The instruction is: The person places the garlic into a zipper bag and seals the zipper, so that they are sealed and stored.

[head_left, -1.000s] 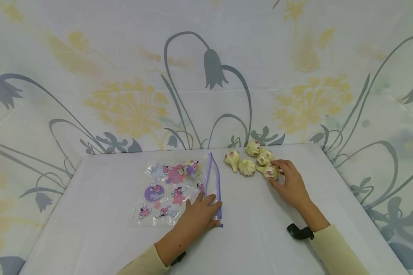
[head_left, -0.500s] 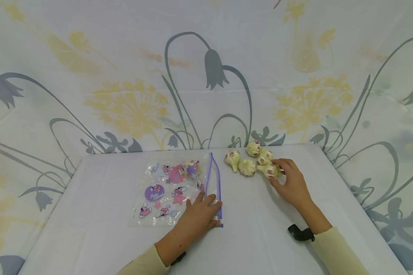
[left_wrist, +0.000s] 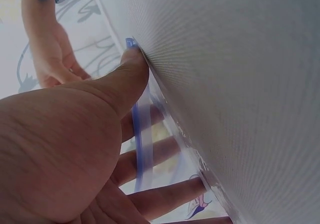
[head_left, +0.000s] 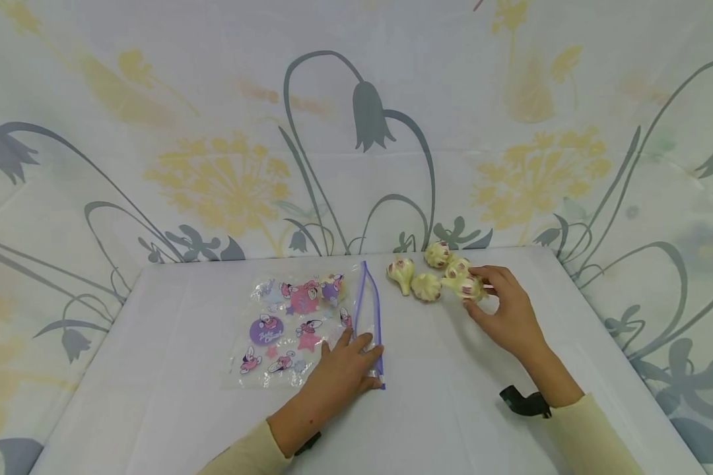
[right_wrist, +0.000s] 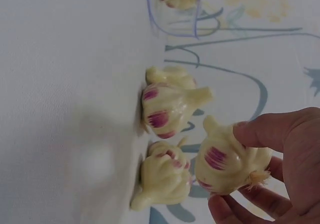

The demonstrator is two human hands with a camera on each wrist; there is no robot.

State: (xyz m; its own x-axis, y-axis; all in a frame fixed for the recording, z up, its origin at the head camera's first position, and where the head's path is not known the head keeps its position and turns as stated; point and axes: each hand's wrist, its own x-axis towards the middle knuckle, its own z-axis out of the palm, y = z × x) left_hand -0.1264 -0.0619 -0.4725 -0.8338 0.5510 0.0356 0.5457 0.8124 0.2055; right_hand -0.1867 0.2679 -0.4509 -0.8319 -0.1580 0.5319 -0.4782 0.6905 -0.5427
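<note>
My right hand (head_left: 507,313) pinches a garlic bulb (head_left: 471,288), pale with purple streaks, between thumb and fingers. In the right wrist view this garlic bulb (right_wrist: 227,159) shows a gap from the table, its root tuft toward the palm. Several other garlic bulbs (head_left: 426,288) lie just left of it and behind. My left hand (head_left: 346,369) rests with spread fingers on the open end of a clear zip bag (head_left: 267,356) printed with pink and purple figures. Its thumb is by the end of the purple zip strip (left_wrist: 139,149). One garlic bulb (head_left: 333,290) is inside the bag.
A white cloth covers the table (head_left: 428,409). Behind it rises a floral-printed curtain (head_left: 327,165). Each wrist wears a dark camera mount, such as the right mount (head_left: 524,402).
My right hand has lifted the garlic bulb slightly off the table, and a shadow now shows below it. My left hand and the bag have stayed in place.
</note>
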